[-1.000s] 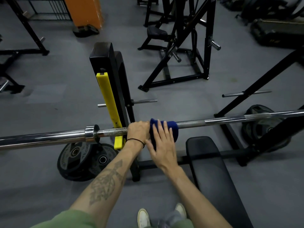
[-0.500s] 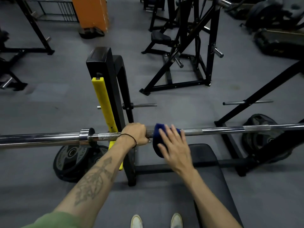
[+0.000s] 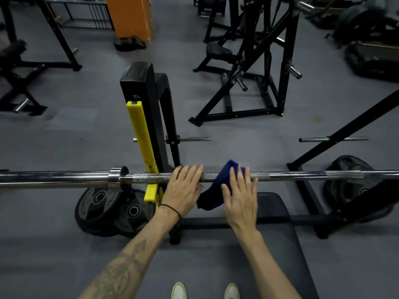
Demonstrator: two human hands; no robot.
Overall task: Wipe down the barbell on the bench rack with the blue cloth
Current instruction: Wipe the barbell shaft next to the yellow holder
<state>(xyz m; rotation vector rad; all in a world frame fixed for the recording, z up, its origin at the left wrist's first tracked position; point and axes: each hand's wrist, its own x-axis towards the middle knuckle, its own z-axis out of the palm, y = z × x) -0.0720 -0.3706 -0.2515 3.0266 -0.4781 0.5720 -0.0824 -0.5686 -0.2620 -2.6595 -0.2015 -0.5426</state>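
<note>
The barbell (image 3: 216, 176) lies across the bench rack, and the yellow post (image 3: 142, 143) is a good mark to place things by. Left of the yellow post, the thick end of the bar and its shiny collar (image 3: 114, 178) look the same as a moment ago. Just right of the post, the left hand (image 3: 183, 190) has let go of its tight grip. Now its fingers lie flat and straight over the bar. Further right of the post, the blue cloth (image 3: 216, 190) has slid along the bar. It hangs over the bar, with one end drooping down. The right hand (image 3: 239, 195) presses it with flat, spread fingers. So the wipe seems to be moving right, with a long bare part of the bar far from the post not yet reached.
</note>
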